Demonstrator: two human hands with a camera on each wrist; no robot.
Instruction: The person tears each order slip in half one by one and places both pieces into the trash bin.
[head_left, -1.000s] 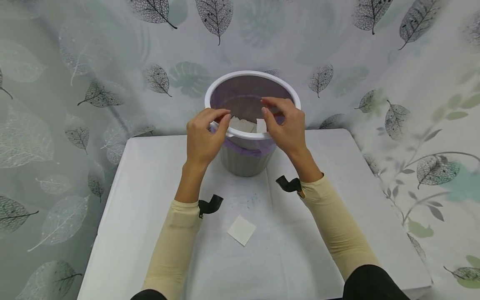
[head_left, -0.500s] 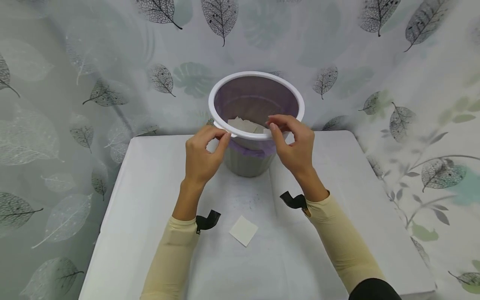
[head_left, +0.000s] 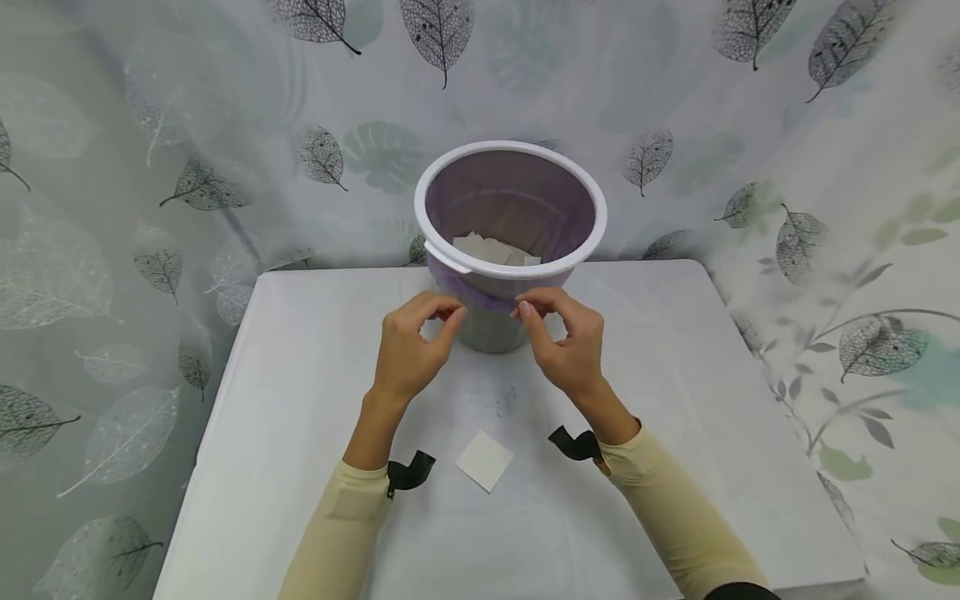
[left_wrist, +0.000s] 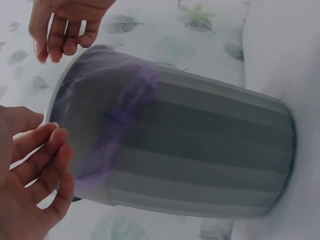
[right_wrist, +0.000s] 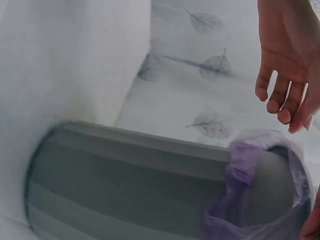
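In front of a grey bin (head_left: 491, 333) with a white rim, my left hand (head_left: 415, 346) hovers with fingers loosely curved and thumb near the index fingertip. My right hand (head_left: 566, 337) mirrors it on the other side, fingers bent the same way. Nothing shows between the fingers of either hand. A purple bag (left_wrist: 120, 120) lines the bin and is folded over its outside. Several off-white paper pieces (head_left: 495, 250) lie inside. On the table, nearer to me than both hands, rests a square off-white piece of paper (head_left: 484, 461).
The bin stands towards the back of a white-covered table (head_left: 300, 375). Behind and beside the table hangs a leaf-patterned curtain (head_left: 247, 125). A small handle tab juts from the bin rim (head_left: 446, 258) at its front left. Faint specks mark the cover near the bin's base.
Both hands have drawn back from over the bin rim to a place in front of the bin, closer to me. A white piece near the right hand has dropped among the papers inside.
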